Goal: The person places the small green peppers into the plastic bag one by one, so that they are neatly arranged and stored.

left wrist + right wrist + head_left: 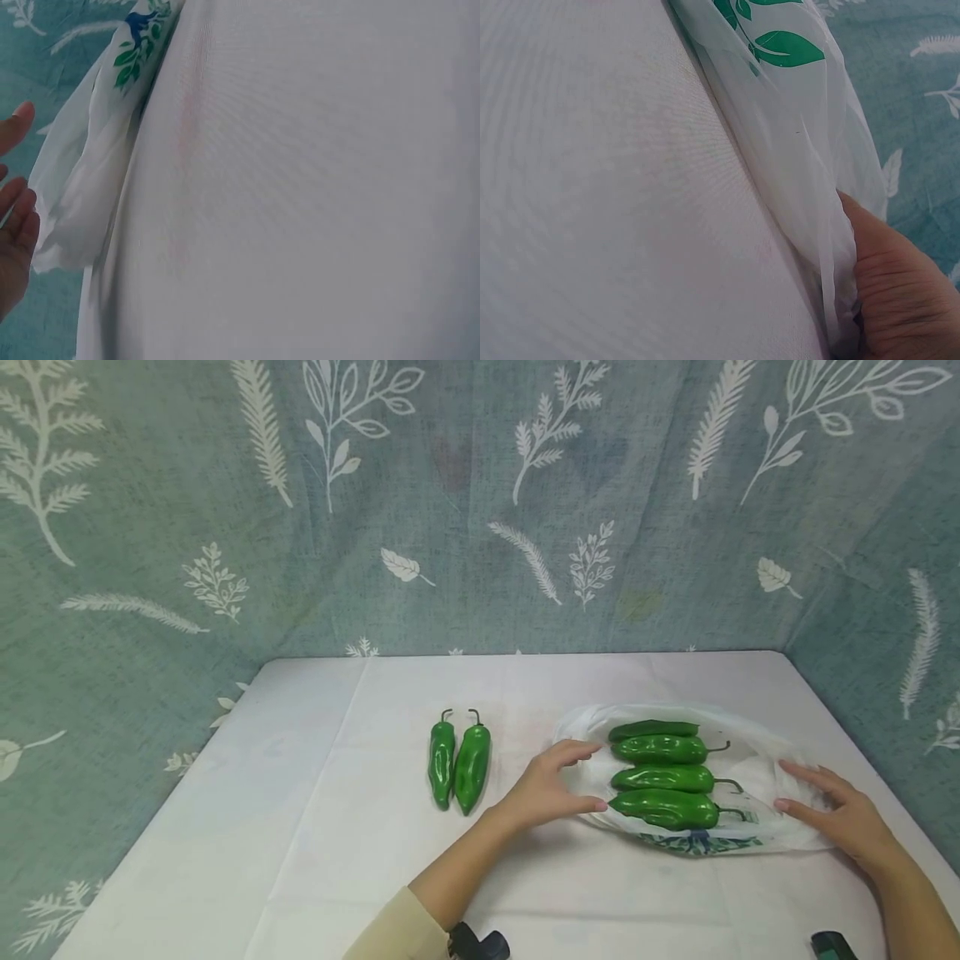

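Observation:
A white plastic bag (757,727) with green and blue print lies on the table, its mouth spread wide. Several green chili peppers (667,778) lie side by side in it, their stems pointing right. At the bag's left side my left hand (543,785) has thumb and fingers spread apart, the thumb tip near the lowest pepper's tip. My right hand (847,814) rests at the bag's right end, fingers and thumb apart; in the right wrist view the bag's plastic (795,165) lies against that hand. Two more green chili peppers (471,768) lie together to the left.
A white cloth covers the table (337,860). Grey-green fabric with white leaf prints (465,510) hangs behind and at the sides. Dark objects (480,943) show at the bottom edge near the left sleeve, and another dark piece (831,945) near the right forearm.

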